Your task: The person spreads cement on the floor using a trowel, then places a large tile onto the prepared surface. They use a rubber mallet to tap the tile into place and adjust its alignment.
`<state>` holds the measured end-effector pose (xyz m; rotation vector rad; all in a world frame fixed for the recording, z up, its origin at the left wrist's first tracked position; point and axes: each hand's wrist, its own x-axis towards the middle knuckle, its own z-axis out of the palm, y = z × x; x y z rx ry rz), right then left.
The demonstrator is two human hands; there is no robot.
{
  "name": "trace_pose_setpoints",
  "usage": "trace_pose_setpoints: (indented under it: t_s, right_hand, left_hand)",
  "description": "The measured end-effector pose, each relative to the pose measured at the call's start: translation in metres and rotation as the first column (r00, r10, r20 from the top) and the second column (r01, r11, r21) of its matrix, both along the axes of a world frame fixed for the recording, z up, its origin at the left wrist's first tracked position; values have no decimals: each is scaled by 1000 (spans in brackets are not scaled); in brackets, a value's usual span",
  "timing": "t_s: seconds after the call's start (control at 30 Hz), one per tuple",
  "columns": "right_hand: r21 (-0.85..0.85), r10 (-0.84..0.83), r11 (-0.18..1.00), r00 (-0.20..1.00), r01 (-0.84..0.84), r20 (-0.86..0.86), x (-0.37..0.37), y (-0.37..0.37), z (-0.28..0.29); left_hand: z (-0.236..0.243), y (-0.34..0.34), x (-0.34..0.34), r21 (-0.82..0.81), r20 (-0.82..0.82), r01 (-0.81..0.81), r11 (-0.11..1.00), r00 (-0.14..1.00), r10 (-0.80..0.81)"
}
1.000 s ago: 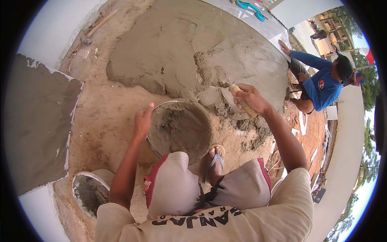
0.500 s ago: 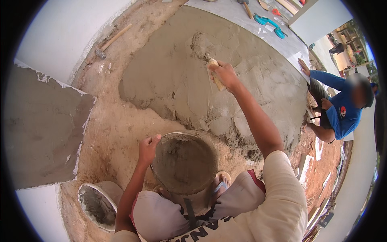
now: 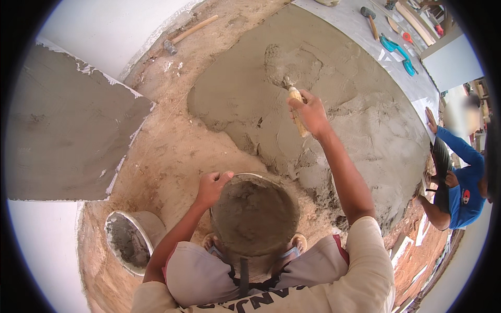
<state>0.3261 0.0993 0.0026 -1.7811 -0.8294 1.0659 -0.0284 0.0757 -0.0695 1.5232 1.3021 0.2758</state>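
Observation:
My right hand [image 3: 311,113] is closed around the wooden handle of a trowel [image 3: 295,96]. Its mortar-coated blade lies against a broad bed of wet grey mortar [image 3: 229,94] spread over the ground. A curved mark shows in the mortar just right of the blade. Close to my legs, a round bucket [image 3: 255,216] stands between my feet with mortar inside. My left hand [image 3: 213,189] grips that bucket's left rim, thumb uppermost; its other fingers are partly hidden.
A second bucket [image 3: 151,229] lies tipped at lower left. Beyond it is a mortar-coated slab [image 3: 68,130]. A hammer [image 3: 170,47] rests by the white wall. On grey tile at the back are a mallet [image 3: 369,14] and a teal suction lifter [image 3: 399,52]. A person in blue [image 3: 467,195] crouches at right.
The trowel has moved left across the mortar, leaving a curved mark at its right. My view has turned, so the surroundings appear farther right. My left hand stays on the bucket rim.

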Motion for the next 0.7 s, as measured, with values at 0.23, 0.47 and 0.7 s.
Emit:
trace_pose_setpoints:
  t_s: [0.23, 0.47, 0.7]
  right_hand:
    - [-31, 217, 976, 972, -215, 88, -67, 29, 19]
    - [27, 234, 972, 967, -233, -97, -85, 17, 25]
    - [-61, 204, 978, 971, -198, 124, -40, -65, 12]
  left_hand:
    - [-5, 0, -3, 31, 5, 18, 999, 1000, -18]
    - [4, 0, 1, -32, 23, -2, 999, 1000, 2]
    - [-2, 2, -1, -21, -4, 4, 1000, 1000, -4]
